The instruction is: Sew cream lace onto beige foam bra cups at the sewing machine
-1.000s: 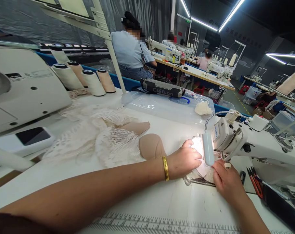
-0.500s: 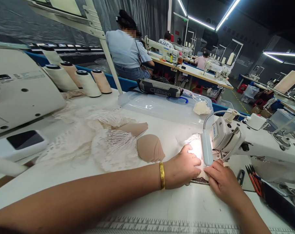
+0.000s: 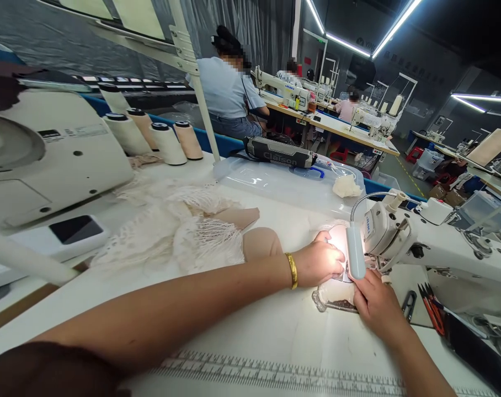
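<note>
Resting left hand (image 3: 320, 263) and right hand (image 3: 377, 302) on lamplit pale fabric (image 3: 337, 236) beside the JUKI sewing machine (image 3: 385, 229), leaving grip, pinching or flat, impossible to tell; possibly risking puckering through uneven tension.

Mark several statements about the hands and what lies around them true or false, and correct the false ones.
1. The left hand touches the brightly lit fabric. True.
2. The gold bracelet is on the right wrist. False: the gold bracelet is on the left wrist.
3. The slim lamp hangs beside the sewing machine on a flexible neck. True.
4. The beige cup lies between the two hands. False: the beige cup lies to the left of the left hand.
5. The red-handled snips lie to the right of the right hand. True.
</note>
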